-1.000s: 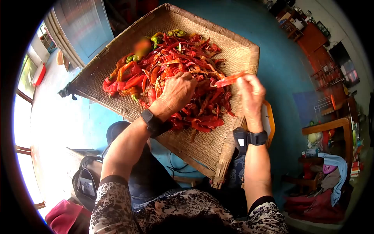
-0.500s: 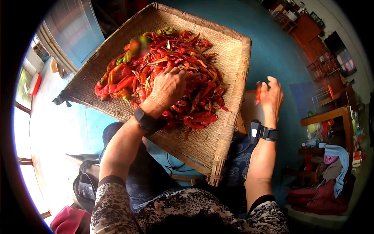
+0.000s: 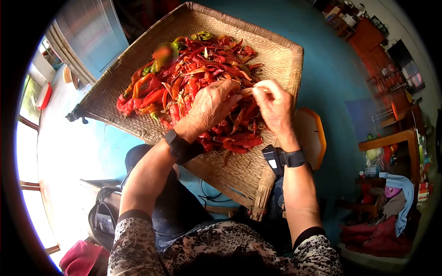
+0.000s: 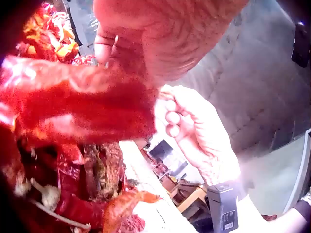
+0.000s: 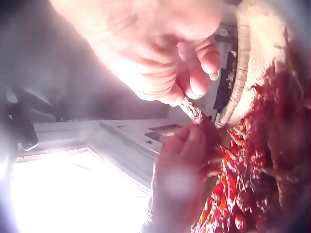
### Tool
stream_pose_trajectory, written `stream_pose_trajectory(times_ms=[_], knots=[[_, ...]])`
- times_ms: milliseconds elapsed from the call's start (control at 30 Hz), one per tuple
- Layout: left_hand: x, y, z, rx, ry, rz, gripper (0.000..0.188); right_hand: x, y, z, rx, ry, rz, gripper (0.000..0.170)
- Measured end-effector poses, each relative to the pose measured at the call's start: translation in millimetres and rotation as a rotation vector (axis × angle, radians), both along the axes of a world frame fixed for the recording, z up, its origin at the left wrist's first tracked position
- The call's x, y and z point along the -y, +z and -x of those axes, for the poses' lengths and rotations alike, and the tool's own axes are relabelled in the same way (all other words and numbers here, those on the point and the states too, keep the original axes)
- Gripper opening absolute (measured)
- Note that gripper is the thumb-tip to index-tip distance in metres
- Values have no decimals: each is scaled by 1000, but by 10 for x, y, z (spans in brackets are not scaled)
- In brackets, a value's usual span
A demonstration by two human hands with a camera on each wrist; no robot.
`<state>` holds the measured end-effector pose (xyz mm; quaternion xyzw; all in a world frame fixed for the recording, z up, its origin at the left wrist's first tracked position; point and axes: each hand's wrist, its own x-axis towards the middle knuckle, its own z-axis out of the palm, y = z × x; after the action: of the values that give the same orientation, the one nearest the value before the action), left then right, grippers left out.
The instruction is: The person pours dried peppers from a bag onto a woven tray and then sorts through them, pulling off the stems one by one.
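Over a woven basket tray (image 3: 281, 55) heaped with red chili peppers (image 3: 230, 133), my two hands meet. My right hand (image 3: 276, 103) pinches the pale, shrivelled end of a dried chili pepper (image 5: 193, 111) between thumb and fingers. From the other side my left hand (image 3: 212, 103) grips the darker red body of that pepper, fingertips close to the right hand's. In the left wrist view a large red pepper (image 4: 82, 102) fills the foreground below the left hand's palm, partly blurred. The heap beneath both hands is partly covered by them.
An orange-rimmed container (image 3: 320, 138) stands just right of the tray. Several green peppers (image 3: 202, 36) lie at the heap's far side. A dark bag (image 3: 105, 214) is at lower left, and a wooden chair (image 3: 391, 142) with clothes beside it at right.
My right hand carried a red chili out to the right past the tray's edge, then came back without it to meet the left hand. The left hand stayed over the heap.
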<state>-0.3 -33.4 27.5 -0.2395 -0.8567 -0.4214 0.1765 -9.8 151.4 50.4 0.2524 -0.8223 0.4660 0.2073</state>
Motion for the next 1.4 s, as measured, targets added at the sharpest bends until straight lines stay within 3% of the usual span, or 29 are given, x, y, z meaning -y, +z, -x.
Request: stream_pose_trajectory(times_ms=[133,233,300,333,367,433,500,567,633,700,833,933,1033,1100,1167,1233,1267,1300,1333,1400], knots=[[60,-151,97,3,69,261,31,-410,73,127,-283,-382,111,9],[-26,-315,125,-129,138,463,32,-844,168,137,-370,-641,-43,7],[-60,-355,141,-128,146,477,32,-1087,166,114,-373,-721,-235,8],[-74,-357,141,-119,152,490,29,-1170,175,60,-159,-722,-272,15],[-81,-359,139,-110,157,504,26,-1199,161,41,-161,-722,-274,15],[-64,-284,124,-22,141,505,23,-1225,118,14,-51,-969,-736,24],[-59,-273,113,67,117,508,19,-1240,4,105,-178,-778,-638,32],[-29,-285,127,-24,136,420,13,-1010,-27,144,-119,-423,-310,32],[-15,-185,47,-99,121,337,10,-605,16,33,-6,-238,-225,33],[-20,-87,-16,-8,64,74,10,-306,-46,-6,162,-80,-184,37],[-9,-95,-22,-13,-2,-99,13,-58,-209,79,324,232,-39,38],[36,-35,13,165,41,-47,16,37,-129,20,392,306,-45,38],[18,-82,78,228,-17,-95,16,62,-135,-33,290,205,-197,31],[-19,-117,77,184,-59,-52,18,15,-187,-21,54,122,-151,21],[-90,-118,33,146,-105,-63,22,-157,-132,15,169,0,85,8],[-108,-136,28,118,-102,-10,26,-530,-21,109,36,-213,85,14],[-118,-142,17,-58,-79,132,28,-675,46,110,-134,-386,-9,15],[-133,-153,5,-234,-57,274,31,-875,35,152,-146,-417,6,15],[-162,-189,-7,-188,-102,311,35,-1016,80,143,-155,-462,-58,13],[-244,-262,-38,-256,-113,386,37,-1167,217,-1,63,-751,-364,14]])
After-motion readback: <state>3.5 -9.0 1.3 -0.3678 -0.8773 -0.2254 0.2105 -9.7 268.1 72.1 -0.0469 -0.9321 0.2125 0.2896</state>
